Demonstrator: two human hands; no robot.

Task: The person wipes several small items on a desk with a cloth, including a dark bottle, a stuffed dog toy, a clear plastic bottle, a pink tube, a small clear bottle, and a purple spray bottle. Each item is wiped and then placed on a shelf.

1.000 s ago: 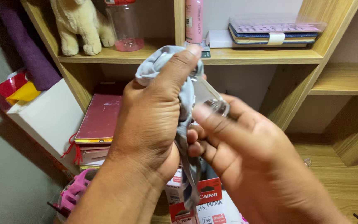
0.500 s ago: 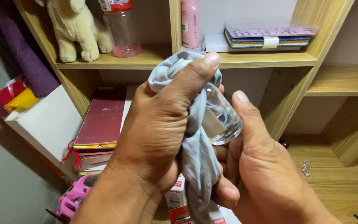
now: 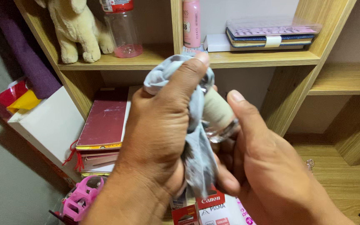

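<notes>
Since the earlier frame, the small glass bottle [image 3: 218,116] has been turned, so a beige label now faces up, and the cloth [image 3: 188,125] is bunched higher over its top. Both hands are kept together before the wooden shelf [image 3: 246,59]. The left hand [image 3: 159,129] is clamped on the grey cloth, pressed against the bottle; the right hand [image 3: 259,166] is closed around the bottle from below.

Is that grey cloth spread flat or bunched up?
Bunched up: the grey cloth is crumpled under the left hand against the small glass bottle, its tail hanging below.
</notes>
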